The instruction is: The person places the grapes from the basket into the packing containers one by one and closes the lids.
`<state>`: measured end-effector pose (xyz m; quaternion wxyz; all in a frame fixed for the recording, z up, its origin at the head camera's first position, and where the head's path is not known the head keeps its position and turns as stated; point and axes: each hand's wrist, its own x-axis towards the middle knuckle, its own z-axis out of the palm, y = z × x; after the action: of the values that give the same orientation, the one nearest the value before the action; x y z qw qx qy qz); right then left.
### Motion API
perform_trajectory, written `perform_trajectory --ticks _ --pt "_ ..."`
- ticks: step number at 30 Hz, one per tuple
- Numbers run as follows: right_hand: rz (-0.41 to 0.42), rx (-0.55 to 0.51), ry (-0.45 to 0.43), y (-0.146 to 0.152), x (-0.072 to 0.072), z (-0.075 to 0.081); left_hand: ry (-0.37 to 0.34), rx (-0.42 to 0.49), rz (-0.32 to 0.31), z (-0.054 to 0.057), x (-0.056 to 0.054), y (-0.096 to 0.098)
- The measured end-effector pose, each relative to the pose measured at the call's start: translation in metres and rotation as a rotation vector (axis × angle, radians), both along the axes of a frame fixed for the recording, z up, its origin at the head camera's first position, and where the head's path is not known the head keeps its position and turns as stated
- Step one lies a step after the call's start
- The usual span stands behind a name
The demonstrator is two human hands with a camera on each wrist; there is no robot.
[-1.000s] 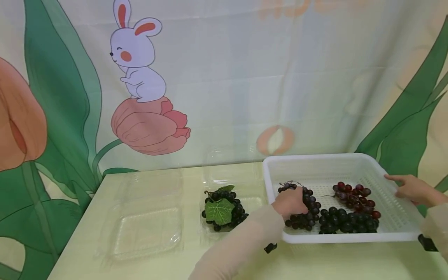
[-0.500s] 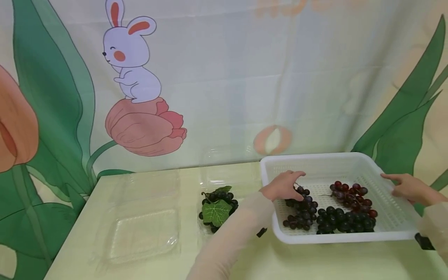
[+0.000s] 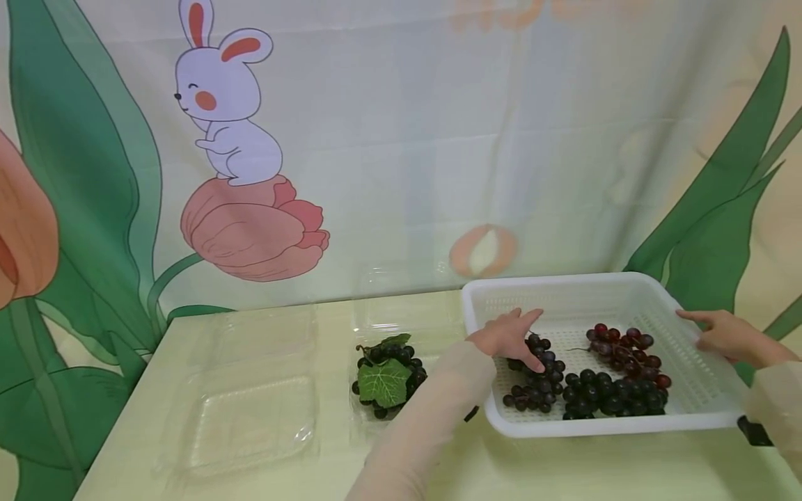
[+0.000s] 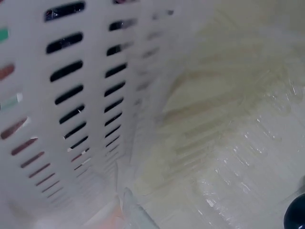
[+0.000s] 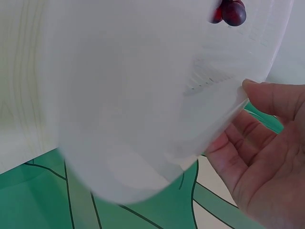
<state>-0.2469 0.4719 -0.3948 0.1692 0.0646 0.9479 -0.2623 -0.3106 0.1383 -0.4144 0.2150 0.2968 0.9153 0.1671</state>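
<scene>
In the head view a white perforated plastic basket [image 3: 557, 280] holds three bunches of grapes. My left hand [image 3: 506, 337] is over the basket's left side with thumb and forefinger spread, its thumb at a dark purple grape bunch [image 3: 544, 379]. Whether the thumb presses on the grapes I cannot tell. Beside that bunch lie black grapes [image 3: 614, 396], with red grapes [image 3: 626, 351] behind them. On the basket's right rim, my right hand [image 5: 269, 148] pinches the edge, thumb on top and fingers underneath. The left wrist view shows mostly the basket's slotted wall [image 4: 90, 95].
Left of the basket, an open clear clamshell box [image 3: 357, 328] contains black grapes [image 3: 416, 376] with a green leaf [image 3: 383, 383]. Farther left stands another open clear clamshell box [image 3: 250, 381]. A printed curtain [image 3: 388, 174] hangs behind the table [image 3: 532, 473].
My left hand has drawn back from the dark purple grapes towards the basket's left rim, and its fingers have spread. The right hand keeps its hold on the rim. The head view has shifted slightly.
</scene>
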Motion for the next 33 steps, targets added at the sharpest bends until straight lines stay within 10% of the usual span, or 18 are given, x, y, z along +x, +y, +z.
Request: perform_trajectory --ticks 9,33 --pt "0.059 -0.032 -0.015 0.0006 0.0034 0.0056 -0.093 0.029 0.079 -0.0012 0.0038 0.0000" --pt "0.071 -0.041 0.007 -0.0074 0.0029 0.0085 -0.048 -0.073 0.044 -0.0044 0.0036 -0.0034"
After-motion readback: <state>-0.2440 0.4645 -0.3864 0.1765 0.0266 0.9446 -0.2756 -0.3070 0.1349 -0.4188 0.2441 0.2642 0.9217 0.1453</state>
